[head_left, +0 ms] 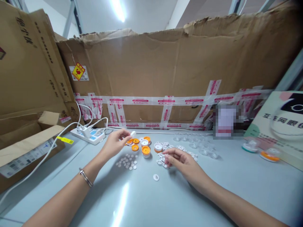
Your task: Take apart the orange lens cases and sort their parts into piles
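Note:
My left hand pinches a small white cap-like piece between thumb and fingertips, just above orange rings and white-and-orange round parts. Below that hand lies a scatter of small white discs. My right hand is at the pile of flat white pieces with cut-outs, its thumb and fingers drawn together. What is between those fingertips, if anything, cannot be made out. A single white round piece lies apart on the table, nearer to me.
Clear plastic cups stand at the back right. Farther right are a teal-based piece and an orange-based one, by a printed box. A power strip with white cables and an open carton occupy the left. Cardboard walls the back.

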`<state>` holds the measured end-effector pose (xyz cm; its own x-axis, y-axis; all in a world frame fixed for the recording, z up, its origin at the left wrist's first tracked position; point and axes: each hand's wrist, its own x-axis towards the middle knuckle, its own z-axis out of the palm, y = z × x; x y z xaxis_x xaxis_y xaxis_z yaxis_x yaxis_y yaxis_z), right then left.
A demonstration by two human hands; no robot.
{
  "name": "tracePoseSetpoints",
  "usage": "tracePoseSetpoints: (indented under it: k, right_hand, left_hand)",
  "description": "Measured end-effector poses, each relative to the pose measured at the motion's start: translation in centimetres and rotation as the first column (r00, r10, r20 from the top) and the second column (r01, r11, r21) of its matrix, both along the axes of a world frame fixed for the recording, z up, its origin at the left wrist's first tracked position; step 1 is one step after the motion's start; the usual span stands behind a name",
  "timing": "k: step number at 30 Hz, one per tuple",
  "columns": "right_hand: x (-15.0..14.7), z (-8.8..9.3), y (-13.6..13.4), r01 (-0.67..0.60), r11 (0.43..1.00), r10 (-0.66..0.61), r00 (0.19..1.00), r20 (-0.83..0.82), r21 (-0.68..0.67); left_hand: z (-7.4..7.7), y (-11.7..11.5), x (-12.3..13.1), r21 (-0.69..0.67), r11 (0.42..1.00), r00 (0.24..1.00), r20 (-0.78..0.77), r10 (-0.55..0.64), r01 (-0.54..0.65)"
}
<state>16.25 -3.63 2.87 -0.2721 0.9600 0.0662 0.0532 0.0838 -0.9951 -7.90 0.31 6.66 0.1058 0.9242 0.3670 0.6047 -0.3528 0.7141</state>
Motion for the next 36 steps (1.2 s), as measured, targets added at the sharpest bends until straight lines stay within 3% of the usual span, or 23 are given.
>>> tracePoseSetpoints:
  k: [2, 5, 12, 17, 22, 27, 33, 36]
  right_hand:
    - [0.1, 0.0, 0.0, 0.009, 1.000, -0.009, 1.000, 0.011, 0.015]
    - [0.2, 0.1, -0.1, -0.008, 0.999, 0.007, 0.999, 0.037, 0.035]
    - [0.2, 0.1, -0.2, -0.031, 0.998, 0.028, 0.997, 0.069, 0.048]
    - [0.3, 0.1, -0.3, -0.045, 0.998, 0.040, 0.995, 0.087, 0.054]
    - [0.2, 0.2, -0.3, -0.050, 0.997, 0.041, 0.990, 0.135, 0.066]
    - [0.1, 0.0, -0.4, -0.082, 0.993, 0.062, 0.974, 0.216, 0.087]
    - [0.3, -0.4, -0.4, -0.112, 0.985, 0.069, 0.952, 0.297, 0.130]
    - [0.3, -0.2, -0.4, -0.122, 0.983, 0.074, 0.946, 0.317, 0.136]
  left_hand:
    - [0.0, 1.0, -1.6, 0.085, 0.992, 0.947, -0.303, 0.110, -0.089]
    - [-0.6, 2.0, -3.3, 0.089, 0.988, 0.759, -0.633, 0.153, -0.125]
    - [-0.3, 1.5, -3.4, 0.040, 0.993, 0.618, -0.779, 0.102, -0.114]
    - [0.4, 0.4, -1.9, 0.009, 1.000, 0.506, -0.863, -0.002, 0.019]
    - [-0.5, 0.4, -1.2, -0.026, 0.995, 0.508, -0.858, -0.072, 0.096]
    - [-1.3, 0.9, -1.6, -0.051, 0.997, 0.571, -0.817, -0.072, 0.054]
    - [-0.3, 1.5, -3.5, -0.029, 0.996, 0.645, -0.763, 0.032, -0.084]
    - [0.2, 1.4, -3.6, -0.070, 0.992, 0.652, -0.758, 0.013, -0.102]
